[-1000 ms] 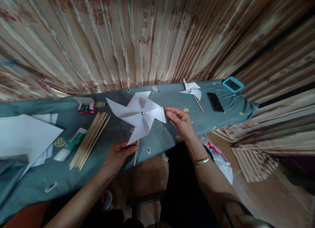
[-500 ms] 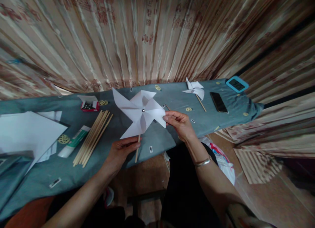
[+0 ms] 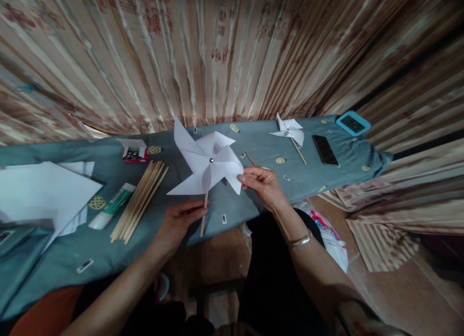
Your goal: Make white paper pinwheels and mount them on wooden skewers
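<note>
A white paper pinwheel [image 3: 197, 157] with a silver pin at its centre faces me above the cloth-covered table. Its thin wooden stick [image 3: 204, 215] is pinched between the thumb and fingers of my left hand [image 3: 179, 222], just below the blades. On the right side, my right hand [image 3: 263, 183] has its thumb and fingers closed on the edge of one paper blade. Left of the pinwheel lies a bundle of several wooden sticks [image 3: 139, 203]. Behind them an open red box [image 3: 135, 154] holds small metal pins.
White paper sheets [image 3: 43, 191] lie at the left beside a green-and-white tube [image 3: 112, 208]. A smaller pinwheel [image 3: 289, 129], a black phone [image 3: 325, 150] and a blue-framed digital timer [image 3: 353, 123] rest toward the right. A pleated curtain [image 3: 174, 60] hangs behind the table.
The pinwheel's blades have turned clockwise a little, the right hand's fingers moving slightly down with the blade edge. My left hand keeps its hold on the stick.
</note>
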Available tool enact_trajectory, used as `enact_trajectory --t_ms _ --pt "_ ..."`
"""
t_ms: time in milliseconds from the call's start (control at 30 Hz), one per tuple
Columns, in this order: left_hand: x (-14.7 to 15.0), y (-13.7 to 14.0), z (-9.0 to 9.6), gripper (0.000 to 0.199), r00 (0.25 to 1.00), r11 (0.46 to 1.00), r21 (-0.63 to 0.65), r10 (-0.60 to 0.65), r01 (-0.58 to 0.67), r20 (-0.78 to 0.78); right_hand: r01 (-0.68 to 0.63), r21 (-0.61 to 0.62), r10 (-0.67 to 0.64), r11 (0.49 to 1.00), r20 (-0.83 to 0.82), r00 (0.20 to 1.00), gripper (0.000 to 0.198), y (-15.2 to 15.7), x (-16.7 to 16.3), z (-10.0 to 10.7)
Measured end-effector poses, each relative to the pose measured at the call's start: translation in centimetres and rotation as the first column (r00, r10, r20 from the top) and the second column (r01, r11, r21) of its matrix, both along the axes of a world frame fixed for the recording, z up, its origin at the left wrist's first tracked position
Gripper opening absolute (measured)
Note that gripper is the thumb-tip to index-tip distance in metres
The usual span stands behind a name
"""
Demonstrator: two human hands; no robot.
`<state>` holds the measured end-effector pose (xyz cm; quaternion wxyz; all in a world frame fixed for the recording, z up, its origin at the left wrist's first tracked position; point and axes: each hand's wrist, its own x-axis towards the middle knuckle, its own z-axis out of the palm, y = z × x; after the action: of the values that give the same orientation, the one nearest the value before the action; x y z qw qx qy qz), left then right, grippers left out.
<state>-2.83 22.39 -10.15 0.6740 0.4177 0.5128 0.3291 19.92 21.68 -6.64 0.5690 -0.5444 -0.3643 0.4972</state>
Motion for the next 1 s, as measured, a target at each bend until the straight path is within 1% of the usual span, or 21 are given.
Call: enact_trajectory --t_ms 267,400,533,667,1000 --pt "-0.1 0.0 -0.3 0.032 1.0 1.0 0.023 -0.009 0.01 -0.014 -0.101 0.006 0.101 0.995 0.014 0.995 0.025 -0.3 -0.6 0.1" --pt "-0.1 0.0 -0.4 0.037 1.0 0.999 0.034 -0.015 0.014 0.009 -0.168 -0.002 0.168 0.986 -0.009 0.986 0.023 -0.5 -0.8 0.0" --pt "0.0 0.1 -0.1 0.04 1.0 0.999 0.029 -0.026 0.027 -0.015 -0.232 -0.005 0.232 0.973 -0.035 0.972 0.026 -0.6 -1.1 -0.3" --pt "0.0 0.1 0.0 0.036 1.0 1.0 0.014 -0.014 0.014 -0.02 -0.262 -0.023 0.261 0.965 -0.038 0.965 0.03 -0.7 -1.5 -0.5" --pt "0.1 0.0 -0.1 0.034 1.0 1.0 0.012 -0.017 0.017 0.008 -0.305 -0.032 0.302 0.952 -0.073 0.951 0.028 -0.9 -2.5 -0.7"
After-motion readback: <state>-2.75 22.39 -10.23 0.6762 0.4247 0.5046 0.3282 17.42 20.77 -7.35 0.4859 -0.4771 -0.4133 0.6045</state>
